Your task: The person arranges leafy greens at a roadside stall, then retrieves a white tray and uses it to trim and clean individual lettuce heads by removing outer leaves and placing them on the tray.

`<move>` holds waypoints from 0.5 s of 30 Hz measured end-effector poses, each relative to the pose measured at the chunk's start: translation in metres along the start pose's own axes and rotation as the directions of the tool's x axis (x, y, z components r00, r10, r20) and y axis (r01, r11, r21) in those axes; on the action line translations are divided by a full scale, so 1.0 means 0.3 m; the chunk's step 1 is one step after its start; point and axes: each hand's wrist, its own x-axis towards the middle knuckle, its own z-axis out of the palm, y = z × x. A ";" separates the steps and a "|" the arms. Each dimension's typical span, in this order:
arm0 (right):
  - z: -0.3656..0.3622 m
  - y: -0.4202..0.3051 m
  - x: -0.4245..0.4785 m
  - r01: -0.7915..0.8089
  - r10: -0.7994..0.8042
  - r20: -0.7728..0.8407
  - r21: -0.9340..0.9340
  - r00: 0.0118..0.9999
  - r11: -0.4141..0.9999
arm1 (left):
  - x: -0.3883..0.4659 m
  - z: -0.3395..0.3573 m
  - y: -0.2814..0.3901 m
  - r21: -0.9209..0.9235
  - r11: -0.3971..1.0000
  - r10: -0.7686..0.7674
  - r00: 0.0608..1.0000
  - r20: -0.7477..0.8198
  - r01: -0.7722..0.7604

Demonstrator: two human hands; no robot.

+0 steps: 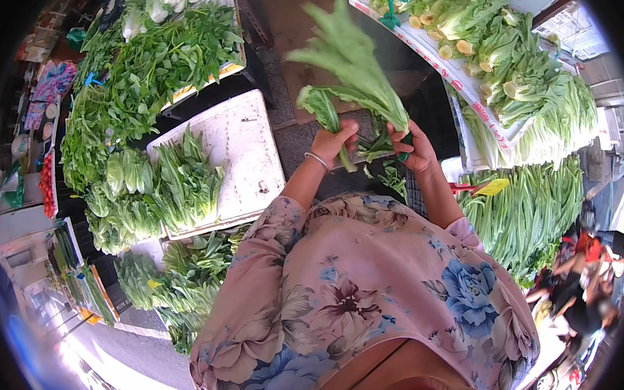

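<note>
My left hand [331,144], with a bangle at the wrist, grips a single lettuce leaf [323,106] whose stalk sticks out below the fist. My right hand [419,152] holds a bunch of long-leaf lettuce [365,73] by its base. The leaf tips point up and away from me and are blurred. A small dark green object [406,146] also shows in the fingers of that hand; I cannot tell what it is. Loose leaves [394,179] lie below and between the hands.
A white foam board [246,144] on the left bears bundled lettuces [185,180]. Leafy greens [154,65] are heaped behind it. On the right, a white foam tray [440,61] holds more lettuces [509,62], above long green stalks [523,206]. People [577,283] are at the far right.
</note>
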 end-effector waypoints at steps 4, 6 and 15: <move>-0.007 -0.009 -0.003 -0.103 0.097 0.034 0.286 0.995 0.953 | 0.080 -0.073 -0.092 0.496 0.868 0.082 0.986 -0.147 0.002; 0.001 -0.007 0.001 -0.093 0.087 0.034 0.313 0.996 0.945 | 0.137 -0.054 -0.104 0.674 0.731 0.247 0.962 -0.117 -0.106; 0.046 0.096 0.043 -0.077 0.052 -0.083 -0.337 0.995 0.938 | -0.010 0.039 0.088 -0.523 0.851 0.124 0.987 0.099 -0.055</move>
